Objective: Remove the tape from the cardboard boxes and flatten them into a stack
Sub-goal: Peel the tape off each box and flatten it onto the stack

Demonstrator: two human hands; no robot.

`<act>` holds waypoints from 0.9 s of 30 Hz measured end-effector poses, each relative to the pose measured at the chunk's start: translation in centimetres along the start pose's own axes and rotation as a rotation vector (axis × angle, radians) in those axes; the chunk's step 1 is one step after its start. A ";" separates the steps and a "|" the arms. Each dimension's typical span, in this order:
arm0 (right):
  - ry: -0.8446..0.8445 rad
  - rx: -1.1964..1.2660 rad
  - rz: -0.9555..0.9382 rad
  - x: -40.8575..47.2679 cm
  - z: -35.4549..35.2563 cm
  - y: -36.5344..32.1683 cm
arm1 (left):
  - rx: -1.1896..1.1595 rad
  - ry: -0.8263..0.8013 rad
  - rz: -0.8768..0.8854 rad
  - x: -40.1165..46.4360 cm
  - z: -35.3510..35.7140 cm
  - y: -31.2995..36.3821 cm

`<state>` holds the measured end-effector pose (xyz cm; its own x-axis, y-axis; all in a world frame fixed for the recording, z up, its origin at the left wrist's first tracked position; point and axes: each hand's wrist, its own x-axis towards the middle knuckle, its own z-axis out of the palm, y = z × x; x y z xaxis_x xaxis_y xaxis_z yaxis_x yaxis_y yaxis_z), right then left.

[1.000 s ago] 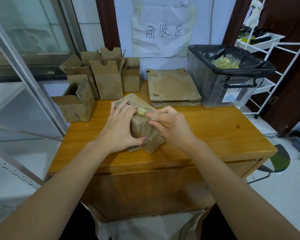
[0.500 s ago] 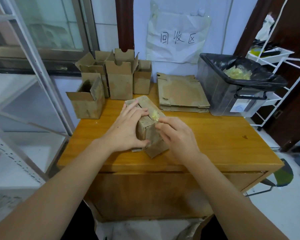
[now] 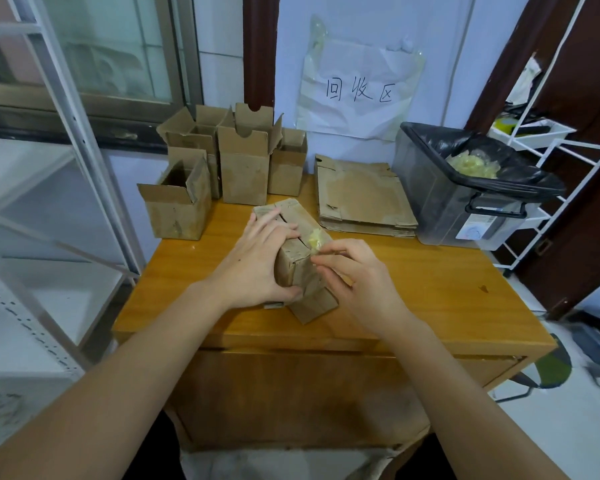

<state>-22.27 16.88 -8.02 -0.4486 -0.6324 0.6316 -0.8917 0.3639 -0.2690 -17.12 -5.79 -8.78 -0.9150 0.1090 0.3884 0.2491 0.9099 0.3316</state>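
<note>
Still peeling tape wad (image 3: 315,240) off box (image 3: 293,258): right hand (image 3: 359,285) pinching tape, left hand (image 3: 257,268) gripping box. Risk: brittle tape snapping, cardboard tearing from hard pulling.

Looks like a recycling corner in a storeroom or back office. Handwritten paper sign (image 3: 359,90) taped on the wall, reading 回收区, "recycling area". Below it, a wooden cabinet used as surface (image 3: 430,289), carrying opened cardboard boxes (image 3: 236,161), a stack of flattened cardboard (image 3: 361,195) and a plastic bin (image 3: 465,188) lined with a black bag, with crumpled tape inside. White metal shelving (image 3: 66,116) on the left, a white wire rack (image 3: 568,150) on the right, possibly holding tape rolls, blurred. Window (image 3: 111,46) behind.
</note>
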 end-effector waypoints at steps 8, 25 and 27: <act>0.128 -0.025 0.047 0.7 0.8 -0.3 | 0.009 -0.001 -0.015 0.1 0.0 0.2; 0.122 -0.165 -0.029 0.7 0.2 0.9 | -0.018 0.020 0.002 0.2 0.2 0.0; 0.089 -0.137 -0.029 0.8 0.1 0.8 | -0.015 0.019 0.007 0.2 0.2 0.0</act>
<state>-23.33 16.54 -7.81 -0.4104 -0.5830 0.7012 -0.8849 0.4403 -0.1519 -17.34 -5.69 -8.85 -0.9070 0.1076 0.4071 0.2605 0.9030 0.3416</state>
